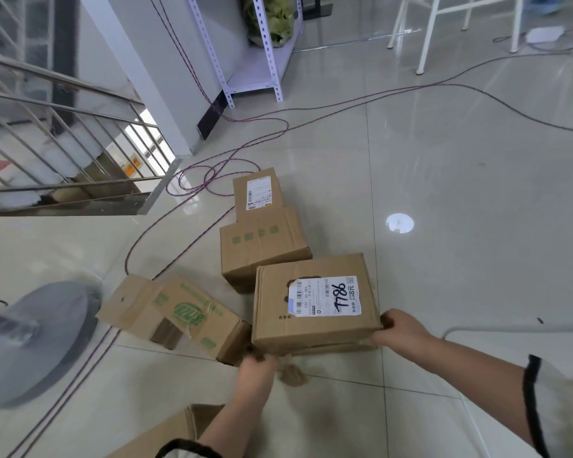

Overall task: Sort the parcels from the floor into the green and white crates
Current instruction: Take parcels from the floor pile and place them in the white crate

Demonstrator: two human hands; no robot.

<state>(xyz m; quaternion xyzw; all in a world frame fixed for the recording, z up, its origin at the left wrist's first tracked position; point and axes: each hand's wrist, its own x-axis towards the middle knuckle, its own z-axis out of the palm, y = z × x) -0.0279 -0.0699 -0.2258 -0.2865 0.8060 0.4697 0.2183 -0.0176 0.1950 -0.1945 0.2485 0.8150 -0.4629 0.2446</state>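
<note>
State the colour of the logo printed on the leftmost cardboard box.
Green, on the leftmost box; clearest in the head view.

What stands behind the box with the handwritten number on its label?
Behind the numbered box stands a box with green print, and farther back a smaller box with a white label. The numbered box covers the lower near corner of the green-printed one.

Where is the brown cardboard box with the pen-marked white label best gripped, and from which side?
Grip the labelled cardboard box low at its short ends, reaching from the near side: it is wide, closed and has no handle, and other cardboard boxes crowd its far and left sides. The left hand and right hand hold it so.
</note>
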